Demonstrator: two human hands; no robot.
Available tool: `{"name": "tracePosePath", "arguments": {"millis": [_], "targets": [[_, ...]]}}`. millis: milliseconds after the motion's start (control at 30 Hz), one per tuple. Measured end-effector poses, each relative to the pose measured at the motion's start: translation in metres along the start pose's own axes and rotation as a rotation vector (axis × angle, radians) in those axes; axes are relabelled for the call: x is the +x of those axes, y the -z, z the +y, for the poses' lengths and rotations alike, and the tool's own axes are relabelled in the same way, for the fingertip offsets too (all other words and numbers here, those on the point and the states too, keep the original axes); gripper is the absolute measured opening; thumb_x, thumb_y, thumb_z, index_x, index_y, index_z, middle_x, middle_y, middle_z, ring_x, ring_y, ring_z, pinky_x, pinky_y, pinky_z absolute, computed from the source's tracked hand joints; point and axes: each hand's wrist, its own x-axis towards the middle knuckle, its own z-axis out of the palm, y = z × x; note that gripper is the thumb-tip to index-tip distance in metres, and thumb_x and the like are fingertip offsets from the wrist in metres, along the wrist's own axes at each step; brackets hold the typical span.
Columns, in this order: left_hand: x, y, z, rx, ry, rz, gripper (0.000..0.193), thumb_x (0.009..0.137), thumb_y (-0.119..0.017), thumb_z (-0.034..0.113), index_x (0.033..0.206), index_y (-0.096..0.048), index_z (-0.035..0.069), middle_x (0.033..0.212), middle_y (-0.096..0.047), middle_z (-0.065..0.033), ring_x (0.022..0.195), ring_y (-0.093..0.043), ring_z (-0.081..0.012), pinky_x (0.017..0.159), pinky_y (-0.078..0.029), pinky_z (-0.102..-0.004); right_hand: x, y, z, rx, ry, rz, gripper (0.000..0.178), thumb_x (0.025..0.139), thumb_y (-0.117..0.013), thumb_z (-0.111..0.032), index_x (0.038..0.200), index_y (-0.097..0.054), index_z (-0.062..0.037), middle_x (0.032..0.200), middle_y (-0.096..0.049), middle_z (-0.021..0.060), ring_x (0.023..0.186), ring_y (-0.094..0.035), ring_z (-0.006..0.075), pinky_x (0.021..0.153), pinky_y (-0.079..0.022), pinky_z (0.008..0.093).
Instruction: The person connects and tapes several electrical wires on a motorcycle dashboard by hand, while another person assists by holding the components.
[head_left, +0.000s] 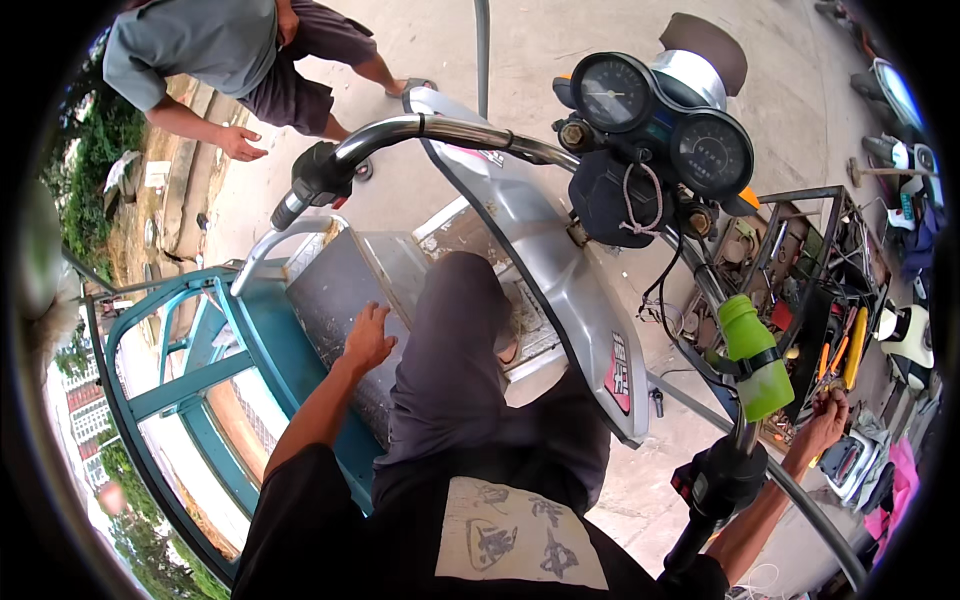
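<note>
A: Left hand (370,338)?
B: One, bare; fingers loosely spread, over the dark panel (335,290), left of the knee (455,300). Whether it touches the panel, I cannot tell.
A: Right hand (824,420)?
B: One, bare; fingers bent, at the near end of the tool rack (829,228). Whether they pinch anything, I cannot tell.
A: Tool rack, location?
B: Right side, beyond the handlebar (430,127). Dark metal frame, mixed tools within; orange handles (823,357) and a yellow tool (856,345) near the right hand.
A: Handlebar fittings?
B: Green bottle (742,328), one, strapped on, slightly tilted. Round gauges (612,92), two, at the centre. Cord (630,190), one, looped just below them.
A: Surroundings?
B: Silver fairing (540,230), ahead of the knee. Teal frame (190,387), left. Bystander (190,50), one, grey shirt, upper left. Pink cloth (905,480), lower right.
</note>
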Motion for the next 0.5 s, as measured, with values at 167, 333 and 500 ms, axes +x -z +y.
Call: {"name": "tracePosePath", "arguments": {"millis": [167, 333, 500], "targets": [[0.042, -0.017, -0.007, 0.144, 0.042, -0.035, 0.083, 0.085, -0.077, 0.022, 0.154, -0.035, 0.005, 0.163, -0.027, -0.0265, 0.142, -0.041, -0.0468, 0.115, -0.042, -0.0525, -0.100, 0.018, -0.034, 0.306, -0.115, 0.154, 0.021, 0.104, -0.058, -0.002, 0.124, -0.064, 0.0023, 0.107, -0.068, 0.0103, 0.088, -0.063, 0.0154, 0.077, -0.053, 0.0248], [0.095, -0.063, -0.037, 0.340, 0.039, 0.065, 0.073, 0.094, -0.061, 0.010, 0.159, -0.028, 0.000, 0.165, -0.022, -0.0306, 0.148, -0.035, -0.0471, 0.121, -0.035, -0.0489, -0.191, -0.021, -0.102, 0.389, 0.013, 0.175, 0.044, 0.109, -0.052, -0.022, 0.139, -0.053, 0.0092, 0.126, -0.061, 0.0136, 0.096, -0.057, 0.0168, 0.089, -0.046, 0.0303], [0.099, -0.081, -0.082, 0.449, -0.195, 0.171, 0.072, 0.093, -0.055, 0.003, 0.158, -0.025, -0.005, 0.165, -0.024, -0.0309, 0.148, -0.034, -0.0472, 0.122, -0.033, -0.0463, -0.291, -0.047, -0.137, 0.246, 0.109, 0.184, 0.047, 0.108, -0.054, -0.030, 0.133, -0.058, 0.0095, 0.119, -0.058, 0.0103, 0.096, -0.054, 0.0162, 0.088, -0.043, 0.0301]]}}
